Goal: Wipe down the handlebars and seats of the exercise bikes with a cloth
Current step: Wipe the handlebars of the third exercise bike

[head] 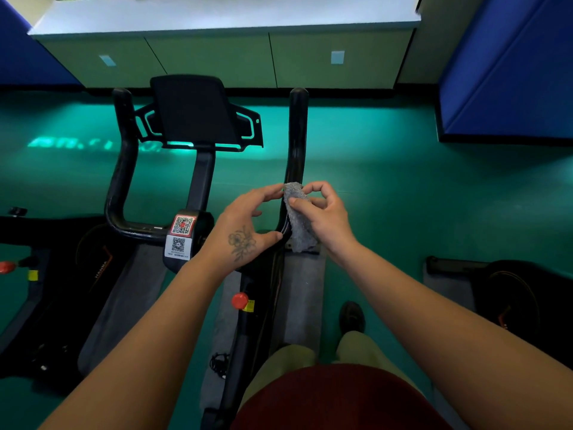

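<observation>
At centre scene, the right hand (322,215) pinches a grey textured cloth (297,218) against the right-side black curved handlebar (296,144) of the black exercise bike (192,181). The left hand (245,231), fingers curled, touches the cloth's far edge and the handlebar.

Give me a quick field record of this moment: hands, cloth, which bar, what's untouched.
right hand: pinches the grey cloth
left hand: fingers curled at the right handlebar, beside the cloth
cloth: draped against the right handlebar's lower bend
left handlebar: no hand or cloth on it
console: between the bars, screen dark
seat: not visible
</observation>
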The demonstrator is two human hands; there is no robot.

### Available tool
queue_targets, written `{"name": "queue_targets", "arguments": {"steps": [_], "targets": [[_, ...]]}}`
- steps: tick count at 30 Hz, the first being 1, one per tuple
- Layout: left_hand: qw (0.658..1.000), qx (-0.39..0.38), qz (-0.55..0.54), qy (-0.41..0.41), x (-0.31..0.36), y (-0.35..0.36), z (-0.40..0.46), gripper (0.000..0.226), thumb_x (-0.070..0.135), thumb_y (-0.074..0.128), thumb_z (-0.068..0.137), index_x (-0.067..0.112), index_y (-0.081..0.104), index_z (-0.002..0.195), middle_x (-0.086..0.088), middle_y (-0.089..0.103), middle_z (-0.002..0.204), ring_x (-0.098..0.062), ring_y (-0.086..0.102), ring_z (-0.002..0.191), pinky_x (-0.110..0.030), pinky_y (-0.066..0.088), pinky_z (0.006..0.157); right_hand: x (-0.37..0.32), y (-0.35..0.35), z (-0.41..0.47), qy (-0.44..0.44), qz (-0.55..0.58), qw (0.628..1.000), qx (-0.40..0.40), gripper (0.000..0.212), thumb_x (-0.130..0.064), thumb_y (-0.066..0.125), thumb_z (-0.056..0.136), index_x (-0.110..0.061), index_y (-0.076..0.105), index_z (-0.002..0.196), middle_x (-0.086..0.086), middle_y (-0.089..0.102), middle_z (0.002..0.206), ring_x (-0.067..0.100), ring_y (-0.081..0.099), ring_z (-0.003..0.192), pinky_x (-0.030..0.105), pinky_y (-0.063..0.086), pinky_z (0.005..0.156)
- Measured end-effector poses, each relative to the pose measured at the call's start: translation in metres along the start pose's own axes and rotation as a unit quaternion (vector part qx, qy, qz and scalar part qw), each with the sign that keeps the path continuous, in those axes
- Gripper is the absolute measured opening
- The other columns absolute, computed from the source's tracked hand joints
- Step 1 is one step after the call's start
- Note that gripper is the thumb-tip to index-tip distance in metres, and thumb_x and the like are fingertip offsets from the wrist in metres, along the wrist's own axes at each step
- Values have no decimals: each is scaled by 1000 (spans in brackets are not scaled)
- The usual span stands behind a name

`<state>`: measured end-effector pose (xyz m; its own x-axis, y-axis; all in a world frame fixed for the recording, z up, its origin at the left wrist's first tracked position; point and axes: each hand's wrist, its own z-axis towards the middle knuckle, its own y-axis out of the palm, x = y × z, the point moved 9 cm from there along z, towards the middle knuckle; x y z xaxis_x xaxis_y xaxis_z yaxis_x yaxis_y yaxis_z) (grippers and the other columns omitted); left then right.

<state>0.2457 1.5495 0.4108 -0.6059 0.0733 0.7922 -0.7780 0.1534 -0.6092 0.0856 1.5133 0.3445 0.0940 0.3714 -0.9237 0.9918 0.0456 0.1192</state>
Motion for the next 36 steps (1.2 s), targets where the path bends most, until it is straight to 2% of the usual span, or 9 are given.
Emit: {"name": "queue_targets", "arguments": {"steps": [2, 6, 8, 12, 14, 19, 26, 32, 36], "targets": [[1000, -1, 3, 1, -3, 1, -3, 88, 8, 90, 78, 29, 51, 154, 15, 61, 145, -4, 52, 138, -41, 50, 112, 3, -1, -5, -12, -9, 1000, 0, 24, -13, 80, 91, -22, 59, 98, 23, 76, 94, 26, 68, 75, 39, 50, 70], [1000, 2, 5, 10, -5, 2, -9, 85, 10, 90, 80, 28, 52, 154, 15, 61, 145, -4, 52, 139, -34, 47, 112, 17, 0, -23, -29, -47, 998, -13, 28, -17, 83, 88, -35, 61, 93, 10, 79, 94, 23, 71, 80, 38, 54, 71], [1000, 2, 5, 12, -6, 2, -10, 85, 11, 89, 81, 29, 51, 154, 16, 61, 146, -3, 51, 140, -31, 46, 112, 25, 0, -30, -23, -45, 999, -16, 30, -18, 83, 87, -38, 62, 90, 10, 79, 97, 26, 72, 83, 41, 56, 73], [1000, 1, 4, 14, -9, 3, -12, 83, 12, 90, 81, 28, 53, 153, 14, 61, 146, -4, 51, 140, -30, 44, 113, 19, 0, -25, -5, -24, 1000, -4, 23, -15, 82, 90, -25, 61, 94, 12, 79, 89, 24, 71, 78, 38, 53, 71], [1000, 7, 11, 17, -10, 1, -14, 83, 12, 90, 80, 28, 54, 152, 13, 62, 145, -5, 52, 139, -30, 43, 114, 8, 0, -17, -1, -15, 1000, 10, 22, -15, 81, 91, -20, 60, 97, 19, 77, 91, 24, 70, 76, 37, 53, 70], [999, 20, 42, 25, -14, -5, -23, 79, 13, 92, 79, 29, 59, 148, 15, 63, 142, -2, 52, 136, -20, 37, 116, -1, 2, -9, -4, -4, 1000, 30, 22, -16, 79, 93, -22, 58, 97, 26, 75, 95, 26, 67, 75, 37, 50, 68], [997, 43, 54, 25, -23, -14, -36, 68, 15, 91, 79, 28, 65, 141, 17, 65, 137, -1, 54, 133, -13, 34, 114, 29, 7, -39, -24, -27, 999, 6, 27, -17, 81, 90, -29, 58, 94, 8, 77, 85, 22, 68, 75, 37, 52, 72], [997, 56, 50, 6, -34, -17, -43, 62, 18, 92, 80, 31, 69, 136, 19, 66, 132, 4, 54, 129, -7, 32, 109, 13, 6, -36, -25, -42, 999, 12, 24, -15, 81, 91, -19, 58, 96, 10, 75, 87, 20, 68, 78, 30, 52, 68], [998, 60, 31, -4, -37, -17, -43, 59, 18, 92, 79, 31, 71, 133, 18, 67, 130, 5, 55, 128, -14, 37, 111, -4, 0, -20, -23, -39, 998, 45, 23, -17, 82, 91, -22, 60, 95, 18, 78, 102, 21, 71, 79, 30, 55, 67]]}}
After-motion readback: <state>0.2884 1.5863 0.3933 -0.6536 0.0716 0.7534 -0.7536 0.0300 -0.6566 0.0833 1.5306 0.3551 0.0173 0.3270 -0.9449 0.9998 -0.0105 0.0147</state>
